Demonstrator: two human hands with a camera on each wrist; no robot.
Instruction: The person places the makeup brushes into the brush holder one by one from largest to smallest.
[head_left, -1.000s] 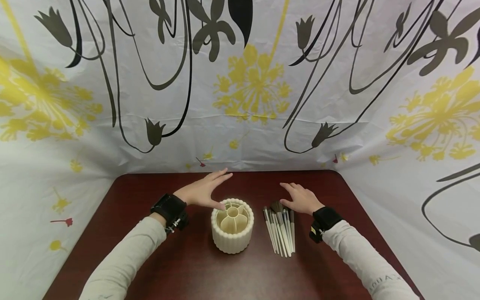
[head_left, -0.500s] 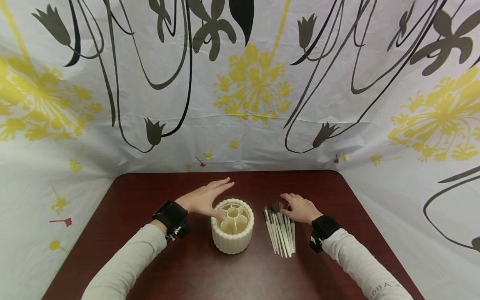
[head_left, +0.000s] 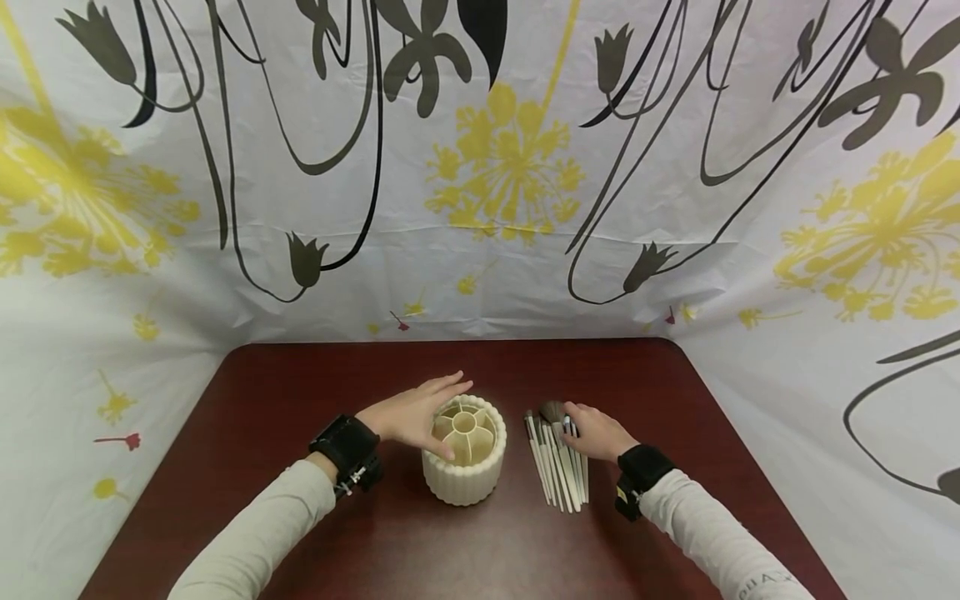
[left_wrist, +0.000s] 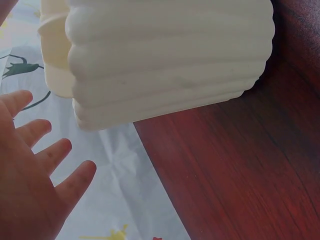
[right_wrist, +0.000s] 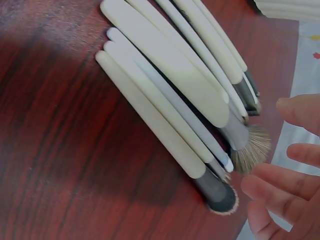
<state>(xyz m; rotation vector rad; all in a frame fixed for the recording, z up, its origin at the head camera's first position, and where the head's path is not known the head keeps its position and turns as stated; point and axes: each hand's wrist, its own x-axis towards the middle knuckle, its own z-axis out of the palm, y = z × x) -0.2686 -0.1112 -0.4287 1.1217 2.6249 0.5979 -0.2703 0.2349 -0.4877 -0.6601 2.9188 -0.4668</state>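
A cream ribbed brush holder (head_left: 462, 485) with petal-shaped compartments stands upright on the table. My left hand (head_left: 408, 419) is at its left side, with the thumb over the near rim and the fingers spread behind the far rim. In the left wrist view those fingers (left_wrist: 52, 155) are straight beside the ribbed wall (left_wrist: 170, 60). To the right of the holder lie several makeup brushes (head_left: 555, 471) with pale handles. My right hand (head_left: 597, 433) hovers at their bristle ends, its fingers loosely bent. In the right wrist view the fingertips come close to a fluffy brush (right_wrist: 235, 135), holding nothing.
The dark red wooden table (head_left: 337, 533) has rounded far corners. A white sheet (head_left: 517, 283) printed with flowers hangs behind it and along both sides. Black camera straps (head_left: 347, 450) are worn on both wrists.
My left hand has come down and toward the holder, its thumb now lower over the near rim. My right hand has lowered toward the brush heads. Holder and brushes stay in place.
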